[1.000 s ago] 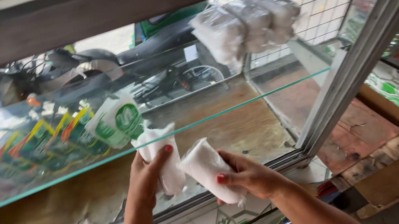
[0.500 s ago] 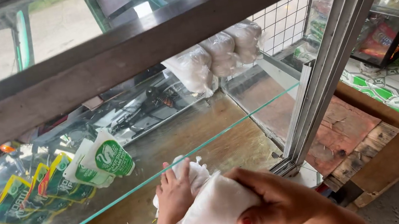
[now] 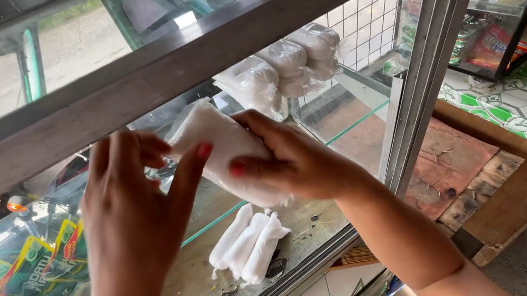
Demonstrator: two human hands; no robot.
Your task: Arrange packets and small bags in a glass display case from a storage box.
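Person's hands and forearms, head view

Left hand (image 3: 129, 220): bare, no ring, no watch, no sleeve on the forearm; thumbnail painted red. Right hand (image 3: 294, 160): bare, no ring or bracelet; thumbnail painted red, polish a little worn at the edge. Both forearms uncovered to the frame's lower edge; other nails are turned away and cannot be seen.

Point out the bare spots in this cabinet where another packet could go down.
Free: the glass shelf right of the stacked white bags, up to the metal frame post; also the bottom board right of the three white rolls. Crowded: the left end, filled by green and yellow sachets.
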